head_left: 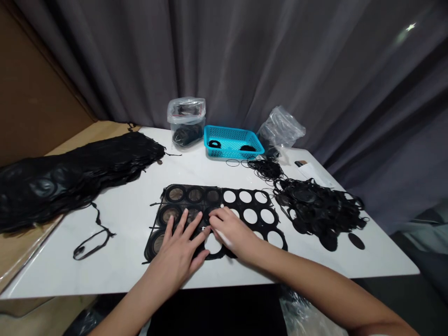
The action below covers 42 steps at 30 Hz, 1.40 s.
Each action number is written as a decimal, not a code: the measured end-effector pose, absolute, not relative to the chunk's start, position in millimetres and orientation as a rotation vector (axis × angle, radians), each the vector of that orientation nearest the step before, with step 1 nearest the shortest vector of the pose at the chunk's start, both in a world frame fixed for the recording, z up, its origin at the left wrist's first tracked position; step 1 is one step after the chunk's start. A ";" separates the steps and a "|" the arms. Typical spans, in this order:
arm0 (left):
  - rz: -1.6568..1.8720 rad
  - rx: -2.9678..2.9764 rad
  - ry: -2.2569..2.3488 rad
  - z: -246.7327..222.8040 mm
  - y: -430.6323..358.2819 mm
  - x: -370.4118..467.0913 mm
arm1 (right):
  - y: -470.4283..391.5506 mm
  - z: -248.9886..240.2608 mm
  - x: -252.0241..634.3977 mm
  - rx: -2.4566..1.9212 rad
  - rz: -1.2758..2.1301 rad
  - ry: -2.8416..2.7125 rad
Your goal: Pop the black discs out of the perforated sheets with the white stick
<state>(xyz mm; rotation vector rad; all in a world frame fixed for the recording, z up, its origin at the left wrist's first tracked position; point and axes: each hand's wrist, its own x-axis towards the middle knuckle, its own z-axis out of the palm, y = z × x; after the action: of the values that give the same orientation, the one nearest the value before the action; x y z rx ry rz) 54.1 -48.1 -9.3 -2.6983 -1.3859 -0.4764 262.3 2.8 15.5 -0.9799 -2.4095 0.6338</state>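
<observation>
Grey curtain (217, 60) at the back, white counter (231, 275) up front, and the black punched sheet (204, 205) lies flat right under both hands, long axis running left to right. Left hand (177, 256) has its fingers spread over the mostly filled-in left half. Right hand (235, 232) is nearer the open-holed side, fingers bunched at the sheet's middle; can't tell if they're pinching anything.

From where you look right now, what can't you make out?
Head view: whether the right hand pinches anything; the hand itself hides this.
Head view: part of the black sheet, covered by both hands, including the left hand.
Head view: the end of the long black pile, cut off by the left edge.
Head view: the plastic tub's exact contents, blurred by cloudy plastic.
</observation>
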 end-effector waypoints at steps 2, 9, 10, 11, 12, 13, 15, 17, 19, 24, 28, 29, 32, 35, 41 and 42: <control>-0.480 -2.704 -1.389 -10.7 -49.0 53.5 | 9.8 14.7 268.2 -1.032 0.567 -2.359; -0.497 -2.705 -1.360 -7.2 -44.2 48.9 | 81.0 46.1 315.9 -1.392 0.560 -1.865; -0.494 -2.703 -1.363 -3.7 -38.3 48.9 | 85.6 47.8 313.2 -1.356 0.582 -1.891; -0.489 -2.702 -1.367 0.1 -30.7 48.9 | 87.9 47.4 307.3 -1.299 0.617 -1.940; -0.483 -2.702 -1.372 3.8 -21.9 48.8 | 88.3 45.0 299.3 -1.231 0.659 -1.998; -0.476 -2.706 -1.369 6.9 -12.6 48.4 | 87.3 41.1 290.4 -1.164 0.705 -2.058; -0.455 -2.744 -1.326 9.7 4.6 46.2 | 84.2 31.0 274.6 -1.069 0.797 -2.158; -0.421 -2.782 -1.304 7.2 15.7 42.4 | 82.0 22.3 265.6 -1.047 0.875 -2.205; -0.391 -2.808 -1.324 1.8 19.0 38.3 | 81.8 17.4 263.6 -1.066 0.933 -2.195; -0.359 -2.825 -1.383 -4.2 12.8 35.7 | 82.8 16.3 267.1 -1.051 0.981 -2.168; -0.336 -2.825 -1.395 -3.1 12.7 37.9 | 83.1 16.7 267.1 -1.061 1.016 -2.168; -0.338 -2.825 -1.393 -3.3 13.1 38.2 | 83.7 16.9 267.3 -1.065 1.022 -2.164; -0.356 -2.821 -1.385 -4.6 13.6 38.3 | 85.3 17.8 268.5 -1.066 1.022 -2.162; -0.344 -2.815 -1.379 -5.2 13.5 38.0 | 81.9 17.2 266.3 -1.059 0.972 -2.196; -0.319 -2.797 -1.407 -4.2 12.6 38.2 | 68.8 2.5 255.1 -1.003 0.538 -2.390; -0.317 -2.794 -1.422 -3.9 12.3 38.7 | 73.1 1.1 258.6 -1.021 0.497 -2.367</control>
<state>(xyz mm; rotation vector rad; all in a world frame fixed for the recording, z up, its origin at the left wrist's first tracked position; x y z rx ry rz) 38.7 12.3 -3.9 -2.7942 -1.4215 -0.3171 258.6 73.1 1.1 -1.0208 -2.3668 0.4969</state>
